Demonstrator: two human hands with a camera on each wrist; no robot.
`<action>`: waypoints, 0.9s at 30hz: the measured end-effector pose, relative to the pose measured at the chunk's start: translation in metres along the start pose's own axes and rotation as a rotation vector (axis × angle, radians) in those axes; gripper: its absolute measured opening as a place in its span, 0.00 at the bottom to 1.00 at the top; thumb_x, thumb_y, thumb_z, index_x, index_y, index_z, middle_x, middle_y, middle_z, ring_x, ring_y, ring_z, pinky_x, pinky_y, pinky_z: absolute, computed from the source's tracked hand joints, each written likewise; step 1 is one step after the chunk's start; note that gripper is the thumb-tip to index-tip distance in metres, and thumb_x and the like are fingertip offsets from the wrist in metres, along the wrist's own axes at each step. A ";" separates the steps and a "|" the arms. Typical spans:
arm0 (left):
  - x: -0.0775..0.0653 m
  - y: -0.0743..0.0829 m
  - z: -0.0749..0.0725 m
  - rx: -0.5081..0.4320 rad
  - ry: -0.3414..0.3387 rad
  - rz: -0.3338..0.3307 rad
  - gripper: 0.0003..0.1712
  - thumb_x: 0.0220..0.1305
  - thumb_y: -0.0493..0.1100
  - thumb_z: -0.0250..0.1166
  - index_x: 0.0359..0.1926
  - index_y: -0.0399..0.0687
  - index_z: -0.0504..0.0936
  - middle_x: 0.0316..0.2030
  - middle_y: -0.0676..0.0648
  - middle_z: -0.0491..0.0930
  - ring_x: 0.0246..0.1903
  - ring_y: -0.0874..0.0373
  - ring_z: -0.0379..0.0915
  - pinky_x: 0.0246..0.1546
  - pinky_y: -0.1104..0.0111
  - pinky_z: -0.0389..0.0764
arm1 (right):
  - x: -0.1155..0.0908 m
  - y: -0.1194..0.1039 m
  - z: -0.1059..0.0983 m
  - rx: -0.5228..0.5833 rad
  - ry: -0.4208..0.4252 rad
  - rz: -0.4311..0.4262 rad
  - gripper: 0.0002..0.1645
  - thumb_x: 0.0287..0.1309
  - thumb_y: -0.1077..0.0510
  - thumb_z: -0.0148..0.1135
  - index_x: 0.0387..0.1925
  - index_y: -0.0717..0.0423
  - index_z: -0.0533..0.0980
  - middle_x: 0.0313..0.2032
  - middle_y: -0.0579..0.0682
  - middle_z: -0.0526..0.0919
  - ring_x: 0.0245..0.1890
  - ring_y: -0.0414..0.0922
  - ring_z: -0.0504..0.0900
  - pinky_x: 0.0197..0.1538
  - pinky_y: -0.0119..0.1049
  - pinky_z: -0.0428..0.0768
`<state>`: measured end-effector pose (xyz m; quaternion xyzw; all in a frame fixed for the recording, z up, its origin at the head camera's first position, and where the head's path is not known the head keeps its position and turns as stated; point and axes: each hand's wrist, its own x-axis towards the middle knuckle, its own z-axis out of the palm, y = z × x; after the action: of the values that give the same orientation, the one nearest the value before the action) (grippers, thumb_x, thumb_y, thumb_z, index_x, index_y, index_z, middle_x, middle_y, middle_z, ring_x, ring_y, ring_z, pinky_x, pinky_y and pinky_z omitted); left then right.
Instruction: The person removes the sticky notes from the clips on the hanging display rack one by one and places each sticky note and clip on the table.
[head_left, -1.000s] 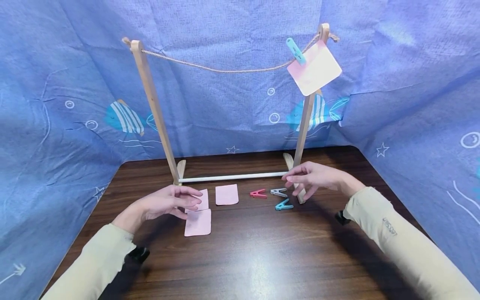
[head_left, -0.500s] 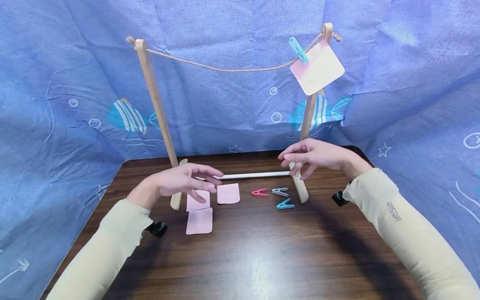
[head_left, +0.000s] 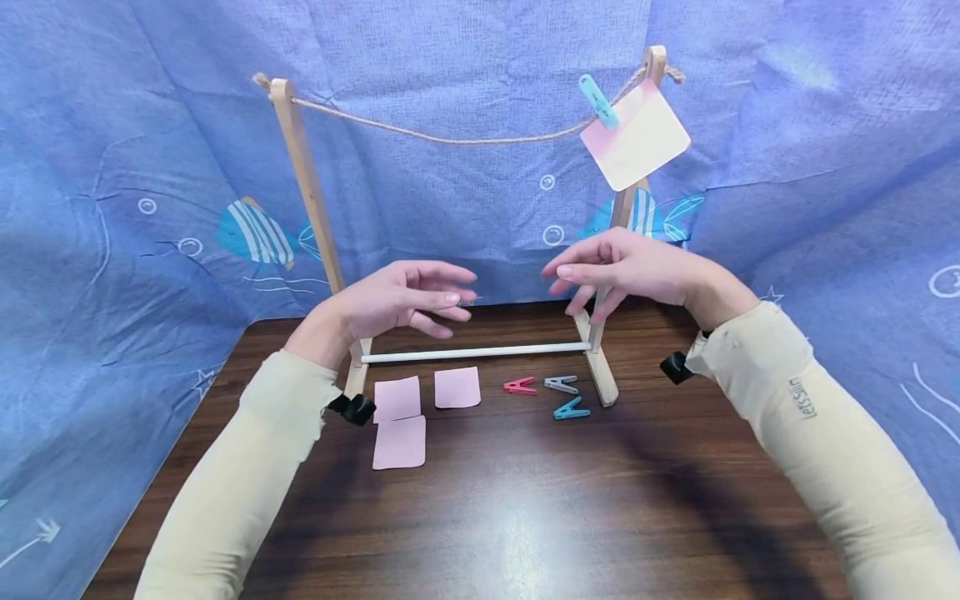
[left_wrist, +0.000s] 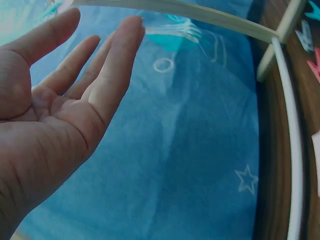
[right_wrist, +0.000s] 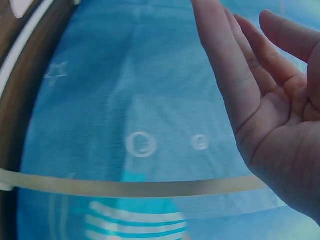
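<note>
In the head view my left hand (head_left: 401, 300) hovers above the table in front of the frame's left post, fingers loosely extended and nothing held. Facing it, my right hand (head_left: 626, 268) hangs in the air before the right post, also holding nothing. Both wrist views show bare palms with relaxed fingers. Above my right hand, a pink-and-white square sheet (head_left: 645, 142) hangs tilted from a rope (head_left: 450, 141) under a light blue clothespin (head_left: 597, 102). Below lie three pink square sheets (head_left: 457, 387), plus a red clothespin (head_left: 520, 386), a grey clothespin (head_left: 561, 384) and a blue clothespin (head_left: 572, 408).
The rope spans a wooden frame with a left post (head_left: 307, 183) and a right post (head_left: 622, 208). A white bar (head_left: 476, 352) joins the posts low down. The dark wooden table (head_left: 487, 500) stands before a blue fish-patterned cloth (head_left: 450, 225).
My left hand has risen and moved right, away from the pink sheets. My right hand has risen from near the clothespins. Sheets and clothespins lie as before.
</note>
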<state>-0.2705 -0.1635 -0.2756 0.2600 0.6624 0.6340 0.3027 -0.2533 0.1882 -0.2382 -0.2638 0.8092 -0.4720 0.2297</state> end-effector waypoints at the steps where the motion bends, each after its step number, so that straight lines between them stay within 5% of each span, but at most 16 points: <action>1: 0.003 0.004 0.002 -0.003 0.015 0.010 0.25 0.72 0.33 0.60 0.68 0.37 0.71 0.60 0.35 0.78 0.56 0.40 0.79 0.52 0.48 0.83 | -0.001 -0.006 -0.001 -0.012 0.013 -0.012 0.26 0.76 0.51 0.55 0.66 0.63 0.73 0.55 0.60 0.83 0.48 0.57 0.85 0.45 0.52 0.87; 9: 0.022 0.028 0.013 0.019 0.137 0.082 0.22 0.71 0.34 0.63 0.64 0.37 0.75 0.59 0.36 0.79 0.53 0.43 0.81 0.48 0.52 0.86 | -0.010 -0.045 -0.011 -0.048 0.102 -0.071 0.23 0.75 0.51 0.58 0.63 0.59 0.76 0.52 0.59 0.84 0.46 0.59 0.86 0.43 0.54 0.87; 16: 0.035 0.043 0.024 0.065 0.181 0.147 0.21 0.71 0.38 0.65 0.62 0.40 0.77 0.58 0.38 0.79 0.55 0.42 0.79 0.50 0.53 0.85 | -0.019 -0.071 -0.020 -0.019 0.185 -0.206 0.20 0.75 0.55 0.57 0.61 0.60 0.78 0.49 0.60 0.86 0.42 0.56 0.88 0.44 0.50 0.87; 27: 0.053 0.062 0.041 0.046 0.186 0.208 0.19 0.69 0.38 0.68 0.58 0.41 0.78 0.55 0.40 0.79 0.55 0.40 0.78 0.51 0.51 0.84 | -0.024 -0.090 -0.036 0.302 0.447 -0.429 0.18 0.64 0.65 0.67 0.54 0.69 0.80 0.45 0.63 0.86 0.38 0.52 0.89 0.38 0.43 0.87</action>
<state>-0.2792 -0.0930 -0.2184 0.2742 0.6712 0.6682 0.1666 -0.2385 0.1896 -0.1394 -0.2808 0.6867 -0.6701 -0.0214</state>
